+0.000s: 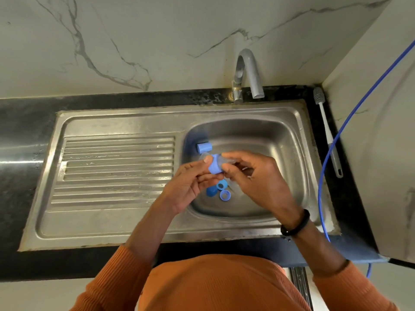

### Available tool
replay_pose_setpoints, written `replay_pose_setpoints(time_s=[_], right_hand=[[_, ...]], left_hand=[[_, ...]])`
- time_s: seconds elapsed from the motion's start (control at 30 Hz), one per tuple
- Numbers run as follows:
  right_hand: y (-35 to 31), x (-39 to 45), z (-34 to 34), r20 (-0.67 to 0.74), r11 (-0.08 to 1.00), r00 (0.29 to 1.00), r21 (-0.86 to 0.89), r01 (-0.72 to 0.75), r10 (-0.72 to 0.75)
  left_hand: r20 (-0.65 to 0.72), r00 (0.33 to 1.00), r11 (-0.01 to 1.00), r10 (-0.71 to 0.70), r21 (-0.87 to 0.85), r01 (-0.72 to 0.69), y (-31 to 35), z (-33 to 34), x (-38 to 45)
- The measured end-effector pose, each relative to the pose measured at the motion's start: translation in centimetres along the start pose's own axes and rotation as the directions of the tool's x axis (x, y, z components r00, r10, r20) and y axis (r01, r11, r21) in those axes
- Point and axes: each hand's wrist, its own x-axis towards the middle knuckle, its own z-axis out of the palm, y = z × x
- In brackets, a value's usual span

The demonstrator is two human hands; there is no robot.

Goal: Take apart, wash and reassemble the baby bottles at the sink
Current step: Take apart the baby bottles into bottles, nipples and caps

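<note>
The fingers (207,161) of the left hand (190,185) curl round a light blue ring (214,166), thumb on top, pinching it from the left. The right hand (251,178) meets it from the other side, thumb and forefinger closed on the clear bottle (228,162) that the ring sits on (the bottle is see-through and mostly hidden, so its outline is hard to follow). Both hands hold the piece above the sink (298,140) bowl, clear of its floor.

Below the hands, on the bowl floor, lie three blue parts close together: a dark blue cap (211,191), a blue ring with a dark centre (221,185) just beside it, and a light blue open ring (225,195) to the near side. A light blue cover (204,147) lies on its side at the bowl's left wall, beyond the hands and apart from the others.

The tap (248,72) stands behind the bowl, spout bent down over it. A ribbed drainboard (116,167) takes up the sink's left half. On the dark bench (22,122), right of the sink, lies a bottle brush (326,129), grey head toward the wall. A blue hose (330,153) curves across that corner. The right wrist wears a black band (296,224); both sleeves (107,281) are orange.
</note>
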Motion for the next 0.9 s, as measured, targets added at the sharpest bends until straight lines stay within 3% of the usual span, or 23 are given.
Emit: replay_pose_setpoints(time_s=[0.23,0.47,0.57,0.67,0.77,0.9], right_hand=[[0.1,-0.3,-2.0,0.06,1.0,0.998,-0.013,-0.018,0.019],[-0.3,-0.6,-0.4,-0.046,0.997,0.999,-0.075,-0.015,0.012],[-0.6,-1.0,0.6,-0.118,0.991,0.984,0.008,-0.136,0.136],[-0.5,-1.3,1.1,-0.107,0.955,0.953,0.122,-0.271,0.284],[-0.1,-1.0,1.0,0.064,0.795,0.857,0.343,-0.501,0.512],[0.2,-0.5,0.0,0.435,0.434,0.609,0.44,-0.786,0.663]], left_hand=[[0.105,0.994,0.997,-0.037,0.071,0.03,0.0,0.2,-0.4],[0.13,0.991,0.992,0.037,0.118,-0.053,-0.9,0.3,-1.2],[0.084,0.989,0.98,0.118,0.152,-0.13,-1.3,0.2,-1.5],[0.086,0.975,0.927,0.204,0.302,-0.221,-1.1,0.0,-1.7],[0.09,0.964,0.881,0.25,0.392,-0.265,-0.8,0.1,-2.1],[0.109,0.97,0.88,0.219,0.407,-0.245,-0.3,-0.1,-2.4]])
